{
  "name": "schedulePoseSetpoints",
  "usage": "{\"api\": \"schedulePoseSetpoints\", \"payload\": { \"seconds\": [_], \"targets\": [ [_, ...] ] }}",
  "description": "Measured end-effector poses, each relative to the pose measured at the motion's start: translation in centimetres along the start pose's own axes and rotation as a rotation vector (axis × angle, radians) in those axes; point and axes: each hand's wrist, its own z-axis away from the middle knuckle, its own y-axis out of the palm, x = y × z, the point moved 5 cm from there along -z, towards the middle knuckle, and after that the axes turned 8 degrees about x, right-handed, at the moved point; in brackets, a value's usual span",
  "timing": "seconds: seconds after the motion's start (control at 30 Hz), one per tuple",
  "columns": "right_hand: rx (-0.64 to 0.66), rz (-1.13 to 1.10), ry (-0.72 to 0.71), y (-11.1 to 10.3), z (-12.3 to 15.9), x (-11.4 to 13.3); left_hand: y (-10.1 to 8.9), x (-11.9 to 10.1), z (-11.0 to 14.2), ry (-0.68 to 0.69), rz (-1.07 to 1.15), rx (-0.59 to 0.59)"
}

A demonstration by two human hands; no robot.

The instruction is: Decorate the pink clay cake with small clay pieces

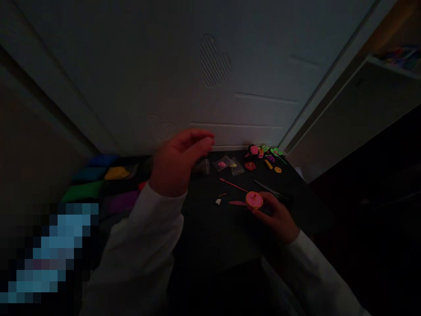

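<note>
My left hand is raised above the table, its thumb and fingers pinched together. Whatever may be between those fingertips is too small and dark to make out. At the right, my right hand grips the edge of a pink round clay piece with a yellow rim and a small reddish bit at its middle. Beside that piece lie a flat pink plastic blade and a thin pink stick tool. A white scrap rests to their left. Scissors lie just behind my right hand.
Coloured packets, among them a green packet, a yellow packet and a purple packet, lie at the left. Small clear bags and little clay figures sit along the back, against a white panel.
</note>
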Motion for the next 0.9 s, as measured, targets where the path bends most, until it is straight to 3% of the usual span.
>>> {"api": "schedulePoseSetpoints", "payload": {
  "seconds": [0.07, 0.17, 0.33, 0.47, 0.63, 0.9],
  "targets": [
    [0.045, 0.122, -0.063, 1.7, 0.3, 0.2, 0.4, 1.3, 0.7, -0.066, -0.297, 0.140],
    [0.088, 0.193, -0.086, 3.3, 0.4, -0.4, 0.7, 5.8, 2.8, -0.227, -0.758, 0.466],
    [0.132, 0.283, -0.112, 4.6, 0.3, -1.4, -0.2, 12.6, 6.1, -0.310, -0.866, 0.577],
    [0.114, 0.356, -0.116, 5.0, 0.2, -1.6, 0.2, 14.5, 6.8, -0.291, -0.839, 0.568],
    [0.102, 0.413, -0.125, 5.2, 0.2, -1.6, 0.0, 14.5, 6.8, -0.325, -0.705, 0.457],
    [0.209, 0.434, -0.219, 7.4, -1.5, 0.2, -4.5, 14.7, 5.9, -0.450, -0.286, 0.102]
  ]
}}
